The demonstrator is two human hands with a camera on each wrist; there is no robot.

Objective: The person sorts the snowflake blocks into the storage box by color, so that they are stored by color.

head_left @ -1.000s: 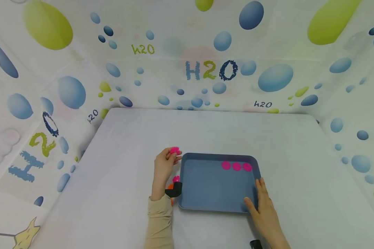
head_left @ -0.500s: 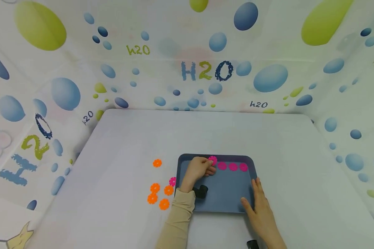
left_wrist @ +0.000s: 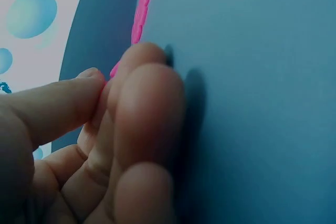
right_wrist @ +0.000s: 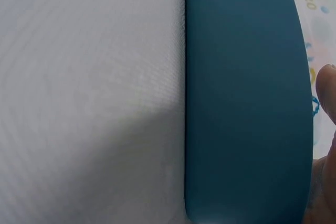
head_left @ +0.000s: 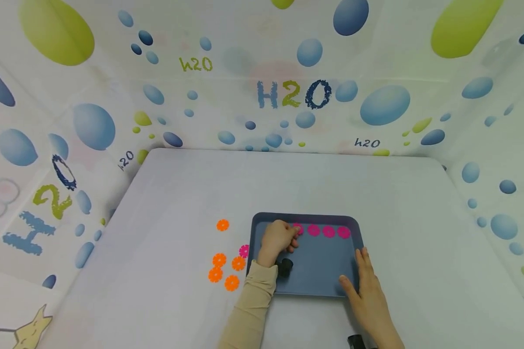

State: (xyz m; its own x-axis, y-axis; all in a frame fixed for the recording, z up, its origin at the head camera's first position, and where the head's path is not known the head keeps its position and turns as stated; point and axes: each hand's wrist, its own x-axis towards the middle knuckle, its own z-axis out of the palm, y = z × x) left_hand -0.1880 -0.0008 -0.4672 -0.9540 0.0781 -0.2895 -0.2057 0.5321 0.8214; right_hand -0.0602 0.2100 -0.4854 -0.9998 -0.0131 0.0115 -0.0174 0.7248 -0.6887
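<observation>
Pink disc (head_left: 299,228) is in the tray (head_left: 314,266), at the left end of the pink row (head_left: 329,232), pinched in the left grip (head_left: 278,238). Sloppy release could nudge that row, imo. Right grip (head_left: 369,293), fingers straight against the tray's right side, might skid everything if it pushes.

Pink scalloped disc (head_left: 299,228) part-hidden by left hand (head_left: 279,238), tray's (head_left: 319,271) eight-o'clock corner behind sleeve (head_left: 251,303), right forearm (head_left: 388,335) cropped at head view's five o'clock
</observation>
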